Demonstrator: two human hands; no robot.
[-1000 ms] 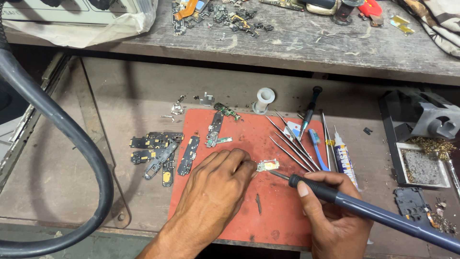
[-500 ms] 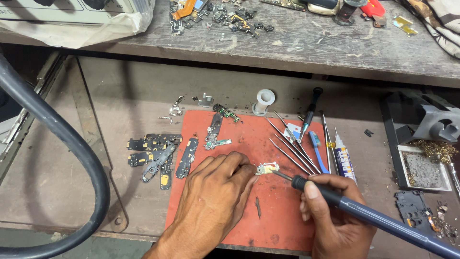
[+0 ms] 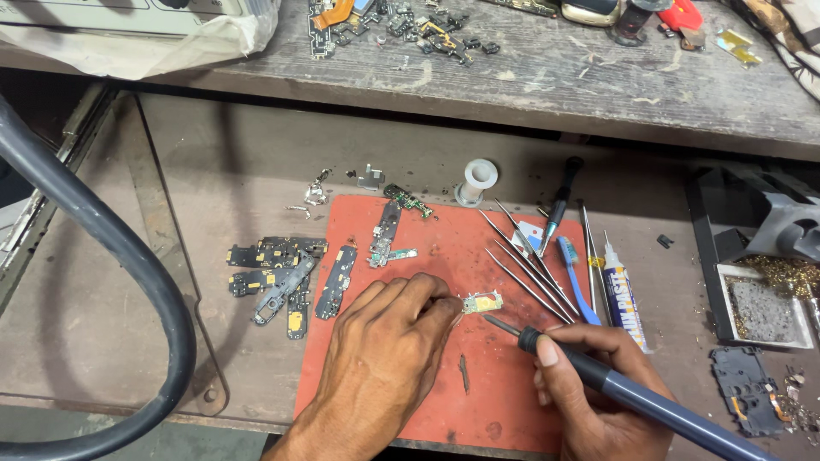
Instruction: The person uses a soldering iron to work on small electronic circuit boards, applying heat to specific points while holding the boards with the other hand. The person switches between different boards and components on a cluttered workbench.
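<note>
My left hand (image 3: 384, 346) rests on a red work mat (image 3: 444, 256), its fingertips pinching the left edge of a small circuit board piece (image 3: 483, 302) and holding it against the mat. My right hand (image 3: 598, 388) grips a blue-grey soldering iron (image 3: 623, 393) like a pen. The iron's tip sits just below and to the right of the small board, close to it; contact cannot be judged.
Several tweezers (image 3: 521, 256), a blue brush (image 3: 577, 277), a screwdriver (image 3: 559, 205) and a glue tube (image 3: 623, 294) lie right of the mat. Dark board pieces (image 3: 282, 277) lie at left, a solder spool (image 3: 476, 181) behind, a tip-cleaning tray (image 3: 760, 303) at right, a thick hose (image 3: 102, 248) at far left.
The iron's tip has drawn back slightly from the small board toward the lower right. My left hand stays on the board.
</note>
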